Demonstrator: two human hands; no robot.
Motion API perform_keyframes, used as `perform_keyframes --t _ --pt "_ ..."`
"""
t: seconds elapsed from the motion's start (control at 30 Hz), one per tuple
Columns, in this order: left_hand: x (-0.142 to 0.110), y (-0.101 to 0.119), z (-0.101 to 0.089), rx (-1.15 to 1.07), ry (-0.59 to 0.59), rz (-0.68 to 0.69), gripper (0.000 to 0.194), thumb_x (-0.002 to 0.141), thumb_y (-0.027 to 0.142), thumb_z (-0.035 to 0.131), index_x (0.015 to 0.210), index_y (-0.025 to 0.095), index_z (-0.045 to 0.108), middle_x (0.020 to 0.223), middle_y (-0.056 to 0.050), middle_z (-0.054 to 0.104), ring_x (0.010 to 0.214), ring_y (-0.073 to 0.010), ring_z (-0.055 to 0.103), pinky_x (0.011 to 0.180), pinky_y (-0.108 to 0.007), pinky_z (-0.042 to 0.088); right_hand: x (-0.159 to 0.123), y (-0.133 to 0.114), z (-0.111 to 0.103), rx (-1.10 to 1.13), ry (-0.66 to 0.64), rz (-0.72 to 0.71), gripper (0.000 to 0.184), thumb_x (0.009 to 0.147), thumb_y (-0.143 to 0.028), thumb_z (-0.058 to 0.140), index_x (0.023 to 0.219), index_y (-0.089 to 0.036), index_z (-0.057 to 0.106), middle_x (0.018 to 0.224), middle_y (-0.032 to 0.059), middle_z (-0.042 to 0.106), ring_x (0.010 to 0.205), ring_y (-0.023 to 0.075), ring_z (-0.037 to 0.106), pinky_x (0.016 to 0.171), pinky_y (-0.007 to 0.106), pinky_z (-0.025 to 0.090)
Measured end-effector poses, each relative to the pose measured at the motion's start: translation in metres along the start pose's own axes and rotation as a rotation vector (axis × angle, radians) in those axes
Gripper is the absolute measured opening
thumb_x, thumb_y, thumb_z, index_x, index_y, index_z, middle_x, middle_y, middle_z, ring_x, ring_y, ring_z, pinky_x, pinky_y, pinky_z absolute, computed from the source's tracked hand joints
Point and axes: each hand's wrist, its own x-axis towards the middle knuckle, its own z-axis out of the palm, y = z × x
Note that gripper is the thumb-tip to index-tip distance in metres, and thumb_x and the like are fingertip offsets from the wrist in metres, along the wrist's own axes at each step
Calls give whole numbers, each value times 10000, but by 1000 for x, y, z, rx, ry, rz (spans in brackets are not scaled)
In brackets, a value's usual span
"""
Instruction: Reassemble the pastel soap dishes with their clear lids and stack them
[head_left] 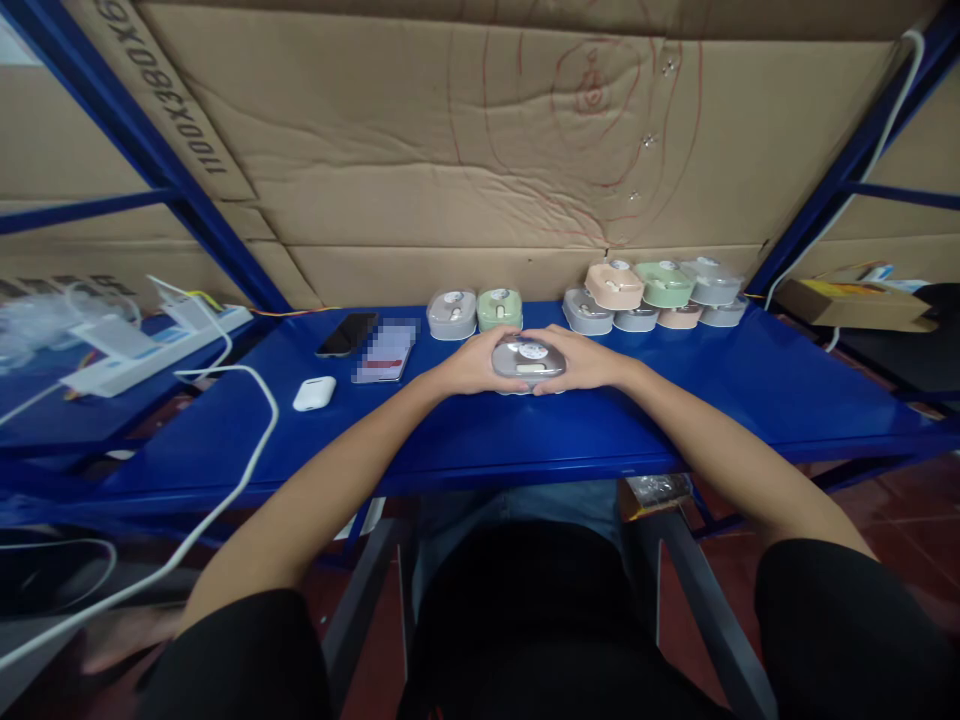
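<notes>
Black clothing (555, 620) is covering the torso closest to the camera, with its short sleeves ending above both elbows. From there the bare forearms are reaching forward and angling inward, elbows spread wide, so that both hands are meeting above the tabletop (480, 440) in front of the body.

The left hand (476, 362) and the right hand (581, 360) are cupping a gray box (529, 362) from its two sides. Both are curving closed around it, the fingers wrapping toward the far side and the thumbs pointing toward each other along the near side. The box is showing its clear cover, a round white label and a pale latch between the hands; whether it is touching the tabletop is not clear.

Just beyond the left hand, a green box (499, 308) and a second gray one (451, 316) are sitting side by side. Beyond the right hand and further right, a two-layer stack of boxes (614, 286) is standing in peach, green and gray, three above four.

Left of the left hand, a phone with a lit screen (385, 350) and a dark phone (346, 335) are lying near a white earphone case (314, 394). Well apart, further left, a white power strip (157, 350) is lying near a white cable (255, 470). Cardboard (420, 150) is rising behind everything beyond the hands.
</notes>
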Motion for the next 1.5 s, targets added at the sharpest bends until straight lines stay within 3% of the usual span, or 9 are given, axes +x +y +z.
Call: perform_keyframes --t 0.1,0.23,0.5,0.83,1.1,1.33,1.5 --pt "1 0 -2 26 -32 10 1056 657 602 1014 1544 192 615 1552 -215 709 1447 -476 689 1247 -657 540 -2 1 -3 -8 -28 -11 1203 764 -734 948 1777 -289 475 1395 133 677 1278 398 647 1176 632 539" --pt "2 1 -7 36 -59 1 1034 677 618 998 1551 213 622 1563 -203 708 1462 -480 679 1254 -676 535 -4 4 -7 -7 -65 -24 1217 783 -724 951 1801 -289 445 1402 138 679 1262 392 644 1173 624 541" --pt "-1 1 -8 -5 -58 -27 1023 669 631 1003 1534 217 646 1590 -209 693 1489 -481 661 1285 -663 520 -1 6 -2 -20 -34 -15 1195 790 -713 948 1800 -300 461 1234 99 680 1139 333 650 1095 557 579" --pt "1 -7 -9 -5 -38 -27 947 665 570 1009 1493 254 674 1534 -171 730 1444 -472 692 1263 -665 541 3 8 4 -37 36 -5 1194 729 -745 971 1734 -284 521 1619 154 667 1468 443 602 1289 690 451" --pt "0 -13 -17 3 -83 -51 1008 664 589 1004 1529 218 642 1582 -210 691 1473 -473 670 1285 -676 508 0 14 7 -29 17 -23 1269 734 -757 970 1776 -239 466 1535 189 682 1391 435 623 1240 666 492" --pt "-2 -15 -18 -22 -55 -57 991 648 577 1010 1512 250 651 1578 -197 697 1476 -472 673 1284 -679 511 3 13 14 -68 58 -24 1186 765 -754 934 1770 -309 489 1404 131 738 1279 407 667 1189 637 534" --pt "-1 -14 -16 -97 -8 -76 1132 637 548 1019 1611 226 539 1626 -237 646 1514 -494 633 1295 -701 484 3 0 1 -123 85 6 1156 771 -716 927 1742 -224 534 1401 174 739 1278 424 685 1170 622 530"
